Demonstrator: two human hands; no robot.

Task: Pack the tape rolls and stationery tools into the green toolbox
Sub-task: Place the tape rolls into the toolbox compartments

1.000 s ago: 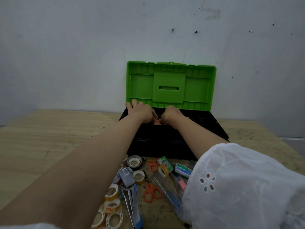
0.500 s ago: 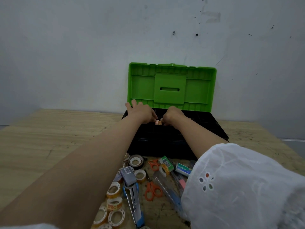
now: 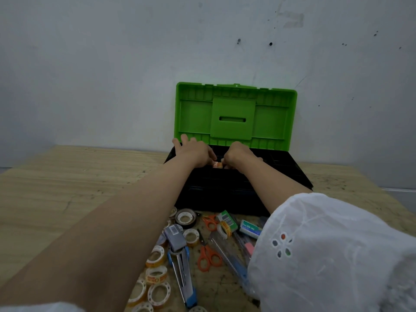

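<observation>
1. Green toolbox [image 3: 235,109]: at the far edge of the table [image 3: 67,188], lid upright, black base open.
2. Small orange tape roll [image 3: 217,164]: over the open base, pinched between your two hands.
3. Left hand [image 3: 195,152]: thumb side on the roll, outer fingers spread.
4. Right hand [image 3: 237,154]: your fingers curled onto the roll.
5. Loose tape rolls [image 3: 155,257], orange scissors [image 3: 208,257], stapler [image 3: 183,275]: near edge, in front of the toolbox.

Over black plastic toolbox with raised green lid [image 3: 221,194], left hand [image 3: 194,152] and right hand [image 3: 239,154] pinch small orange tape roll [image 3: 217,164] between them; orange-handled scissors [image 3: 208,257] on wooden worktop [image 3: 67,188], nearer than both hands.
</observation>
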